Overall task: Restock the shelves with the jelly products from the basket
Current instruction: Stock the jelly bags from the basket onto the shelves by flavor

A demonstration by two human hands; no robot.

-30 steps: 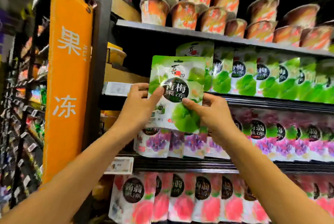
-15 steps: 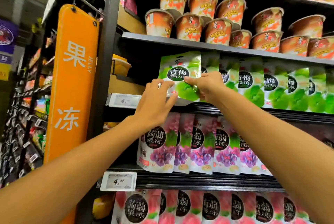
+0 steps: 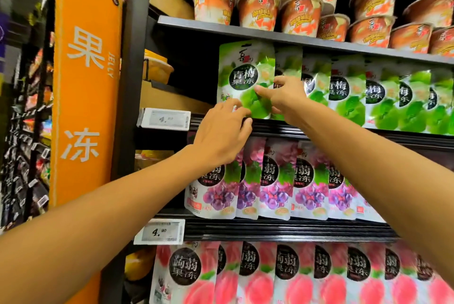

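Note:
A green plum jelly pouch (image 3: 245,75) stands upright at the left end of the green pouch row (image 3: 348,92) on the middle shelf (image 3: 319,129). My right hand (image 3: 287,100) pinches the pouch's right edge, thumb on its front and fingers behind it. My left hand (image 3: 221,136) reaches up from below, and its fingertips touch the pouch's lower left corner with the thumb by the shelf lip. The basket is out of view.
Orange jelly cups (image 3: 294,9) fill the shelf above. Purple grape pouches (image 3: 275,181) and pink peach pouches (image 3: 294,274) line the shelves below. Price tags (image 3: 164,119) clip to the shelf edges. An orange hanging sign (image 3: 83,97) and a black upright post (image 3: 132,82) stand at the left.
The green pouch has gone from held in front of the shelves to standing on the green row's left end. My left hand slid down to its lower corner.

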